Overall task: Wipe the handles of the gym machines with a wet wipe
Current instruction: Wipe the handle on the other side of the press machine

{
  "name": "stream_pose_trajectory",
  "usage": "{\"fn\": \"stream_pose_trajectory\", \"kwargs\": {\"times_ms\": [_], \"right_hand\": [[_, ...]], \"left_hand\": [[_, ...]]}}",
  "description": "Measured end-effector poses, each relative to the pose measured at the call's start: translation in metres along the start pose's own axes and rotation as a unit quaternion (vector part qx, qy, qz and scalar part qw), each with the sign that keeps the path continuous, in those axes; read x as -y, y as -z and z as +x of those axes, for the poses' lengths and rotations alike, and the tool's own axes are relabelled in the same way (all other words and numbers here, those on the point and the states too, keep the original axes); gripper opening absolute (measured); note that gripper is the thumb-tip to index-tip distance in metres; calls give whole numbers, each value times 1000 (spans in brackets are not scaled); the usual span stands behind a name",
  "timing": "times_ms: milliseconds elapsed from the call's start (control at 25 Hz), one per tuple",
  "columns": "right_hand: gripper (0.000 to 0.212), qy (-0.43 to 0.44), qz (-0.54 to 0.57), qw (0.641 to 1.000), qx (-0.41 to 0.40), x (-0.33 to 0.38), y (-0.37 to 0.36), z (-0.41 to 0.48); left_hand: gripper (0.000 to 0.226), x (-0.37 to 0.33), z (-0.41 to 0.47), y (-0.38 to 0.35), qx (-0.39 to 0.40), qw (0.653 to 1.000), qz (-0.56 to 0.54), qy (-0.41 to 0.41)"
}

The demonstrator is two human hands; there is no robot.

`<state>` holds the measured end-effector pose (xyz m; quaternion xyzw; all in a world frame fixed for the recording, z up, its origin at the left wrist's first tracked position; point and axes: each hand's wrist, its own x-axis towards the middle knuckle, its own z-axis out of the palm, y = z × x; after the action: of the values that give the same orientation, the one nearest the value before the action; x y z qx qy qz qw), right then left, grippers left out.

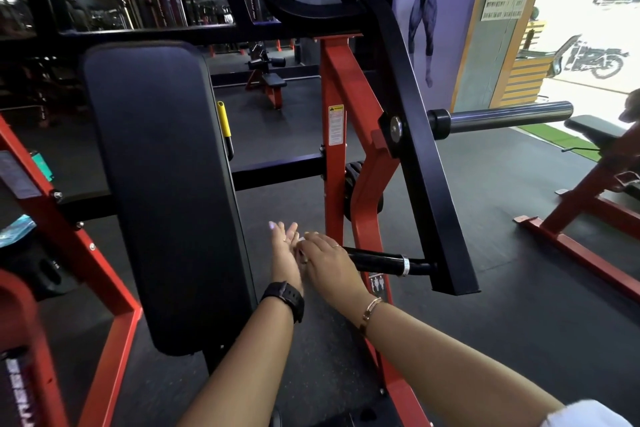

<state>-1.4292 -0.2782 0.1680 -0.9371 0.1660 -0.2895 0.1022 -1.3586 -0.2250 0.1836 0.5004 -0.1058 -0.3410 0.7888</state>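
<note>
A black handle (379, 260) sticks out leftward from the black lever arm (420, 163) of a red-and-black gym machine. My right hand (325, 262) is curled over the free end of that handle, and a small white edge of the wet wipe (302, 239) shows under its fingers. Beside it on the left, my left hand (284, 253) has straight fingers and touches the right hand; a black watch is on its wrist. The handle's tip and most of the wipe are hidden by my hands.
A tall black back pad (162, 191) stands to the left of my hands. The red upright (334, 149) rises just behind the handle. A steel weight horn (502, 118) juts right from the lever arm. A red bench frame (588, 211) stands at right on dark rubber floor.
</note>
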Motion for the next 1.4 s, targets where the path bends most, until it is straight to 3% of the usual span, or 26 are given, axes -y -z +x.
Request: {"fn": "stream_pose_trajectory", "kwargs": {"times_ms": [200,280,440,520,600,680,880,1040,1160,1240,1360,1400], "right_hand": [[49,5,-98,986,138,-1,2,23],[40,63,-171,968,175,3,1,31],[24,262,-192,935,144,-14,2,12],[27,299,-177,934,83,-32,5,0],[31,245,-151,958,20,-38,9,-1],[32,188,-132,973,13,-31,7,7],[42,275,-161,947,36,-36,-8,-12],[73,151,-108,982,-19,-83,10,-69],[101,20,-132,991,-30,-121,18,-107],[106,-71,-119,989,-55,-122,15,-108],[94,-107,-67,987,-102,-83,-4,-84],[88,-84,-50,990,-100,-66,-11,-75]], "left_hand": [[79,-8,13,11,-36,996,-59,61],[85,-5,16,17,-39,992,-71,102],[86,-1,14,28,-17,987,-89,134],[85,-1,14,32,-18,986,-95,135],[85,0,15,32,-13,985,-98,139],[85,2,16,28,9,985,-99,142],[67,4,17,17,9,993,-37,114],[29,8,13,9,-15,997,64,32],[21,8,13,8,5,984,169,-54],[28,13,17,6,49,922,349,-158],[38,27,19,2,76,718,610,-326],[42,29,18,1,70,672,648,-353]]}}
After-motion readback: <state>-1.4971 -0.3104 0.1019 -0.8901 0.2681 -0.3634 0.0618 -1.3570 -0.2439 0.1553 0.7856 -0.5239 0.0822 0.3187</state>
